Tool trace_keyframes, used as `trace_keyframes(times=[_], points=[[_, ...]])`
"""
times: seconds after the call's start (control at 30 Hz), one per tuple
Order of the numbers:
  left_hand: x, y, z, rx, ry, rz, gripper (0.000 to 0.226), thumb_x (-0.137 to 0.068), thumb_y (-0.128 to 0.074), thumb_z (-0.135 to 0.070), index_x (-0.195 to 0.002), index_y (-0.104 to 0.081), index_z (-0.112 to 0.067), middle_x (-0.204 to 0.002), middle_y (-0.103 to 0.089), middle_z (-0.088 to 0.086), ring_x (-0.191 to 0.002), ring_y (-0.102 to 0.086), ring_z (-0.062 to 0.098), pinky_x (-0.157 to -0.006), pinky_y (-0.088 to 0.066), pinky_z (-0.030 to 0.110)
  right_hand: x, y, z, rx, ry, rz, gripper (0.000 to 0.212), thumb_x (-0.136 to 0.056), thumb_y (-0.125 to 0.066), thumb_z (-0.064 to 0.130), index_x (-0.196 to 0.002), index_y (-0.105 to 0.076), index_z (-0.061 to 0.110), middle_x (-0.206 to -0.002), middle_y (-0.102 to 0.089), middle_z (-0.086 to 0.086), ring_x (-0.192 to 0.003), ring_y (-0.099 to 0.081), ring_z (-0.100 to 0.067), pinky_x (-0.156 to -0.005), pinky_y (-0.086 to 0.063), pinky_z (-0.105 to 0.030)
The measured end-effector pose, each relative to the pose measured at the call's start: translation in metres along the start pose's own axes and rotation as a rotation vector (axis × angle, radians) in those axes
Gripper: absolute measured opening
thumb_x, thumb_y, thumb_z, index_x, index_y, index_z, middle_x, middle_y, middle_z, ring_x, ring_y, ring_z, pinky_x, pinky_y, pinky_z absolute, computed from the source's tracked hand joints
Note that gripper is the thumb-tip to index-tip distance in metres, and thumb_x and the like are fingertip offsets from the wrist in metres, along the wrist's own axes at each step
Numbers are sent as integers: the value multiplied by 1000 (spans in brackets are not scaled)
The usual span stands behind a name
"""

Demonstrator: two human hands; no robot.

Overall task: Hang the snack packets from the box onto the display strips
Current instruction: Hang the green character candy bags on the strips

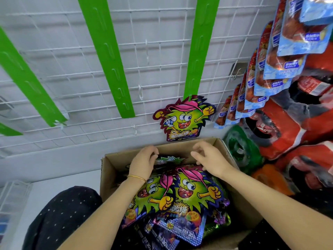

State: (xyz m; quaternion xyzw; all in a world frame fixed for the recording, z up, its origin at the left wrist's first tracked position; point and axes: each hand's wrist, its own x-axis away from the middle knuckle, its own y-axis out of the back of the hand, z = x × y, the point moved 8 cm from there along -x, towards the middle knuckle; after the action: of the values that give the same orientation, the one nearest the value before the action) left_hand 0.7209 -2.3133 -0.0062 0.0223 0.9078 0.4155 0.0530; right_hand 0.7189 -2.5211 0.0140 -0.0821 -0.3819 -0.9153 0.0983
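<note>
A cardboard box stands below the wire grid and holds several snack packets printed with a green spiky cartoon in a pink cap. One such packet hangs at the bottom of the right green display strip. My left hand, with a gold bangle on the wrist, reaches into the far end of the box, fingers curled on a packet's top edge. My right hand hovers beside it over the pile, fingers apart and bent, holding nothing.
Two more green strips hang bare on the white wire grid. At the right hang blue-and-red snack packets, with red shrink-wrapped drink packs and a green one stacked below. My dark dotted knee is beside the box.
</note>
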Motion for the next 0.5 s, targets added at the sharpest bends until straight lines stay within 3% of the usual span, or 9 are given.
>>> trace_keyframes(times=[0.07, 0.13, 0.17, 0.27, 0.33, 0.4, 0.5], points=[[4, 15, -18, 193, -34, -12, 11, -92, -48, -15, -83, -51, -22, -98, -60, 3, -78, -63, 7, -72, -47, 26, 3, -4, -8, -183, -154, 23, 42, -96, -44, 35, -128, -43, 9, -114, -56, -9, -80, -64, -21, -60, -56, -31], [13, 26, -41, 257, -138, 36, 11, -87, -47, -30, -79, -53, -25, -110, -58, -5, -103, -57, 1, -88, -46, 22, 10, -13, -22, -501, -424, 79, 58, -96, -39, 46, -140, -28, 10, -124, -53, -23, -82, -66, -31, -55, -59, -37], [21, 28, -53, 221, -200, 77, 14, -84, -45, -37, -78, -54, -28, -116, -54, -13, -113, -49, -5, -96, -38, 15, 16, -19, -25, -667, -553, 114, 63, -94, -40, 49, -143, -23, 13, -127, -50, -28, -83, -66, -35, -53, -59, -38], [50, 27, -73, 164, -307, 150, 14, -85, -49, -33, -80, -59, -25, -131, -38, -24, -120, -36, -14, -95, -26, 1, 29, -23, -29, -1027, -794, 129, 53, -90, -57, 36, -131, -33, 12, -123, -47, -31, -83, -62, -38, -52, -58, -43], [65, 29, -80, 202, -318, 166, 10, -87, -54, -22, -81, -62, -19, -135, -36, -21, -122, -37, -10, -92, -29, 1, 36, -25, -29, -1087, -840, 132, 35, -86, -65, 18, -110, -45, 2, -105, -53, -26, -79, -59, -33, -52, -57, -42], [75, 31, -89, 254, -317, 206, 10, -87, -56, -21, -82, -64, -18, -138, -35, -18, -120, -42, -7, -90, -33, 3, 39, -26, -28, -1001, -811, 139, 20, -83, -66, 3, -99, -55, 0, -88, -58, -19, -70, -58, -27, -41, -55, -32], [86, 35, -100, 365, -248, 327, 9, -85, -61, -21, -93, -66, -19, -141, -30, -22, -102, -60, 0, -88, -45, 13, 36, -2, -20, -909, -652, 26, 39, -80, -59, -13, -111, -56, 10, -81, -62, -15, -57, -61, -22, -39, -52, -26]])
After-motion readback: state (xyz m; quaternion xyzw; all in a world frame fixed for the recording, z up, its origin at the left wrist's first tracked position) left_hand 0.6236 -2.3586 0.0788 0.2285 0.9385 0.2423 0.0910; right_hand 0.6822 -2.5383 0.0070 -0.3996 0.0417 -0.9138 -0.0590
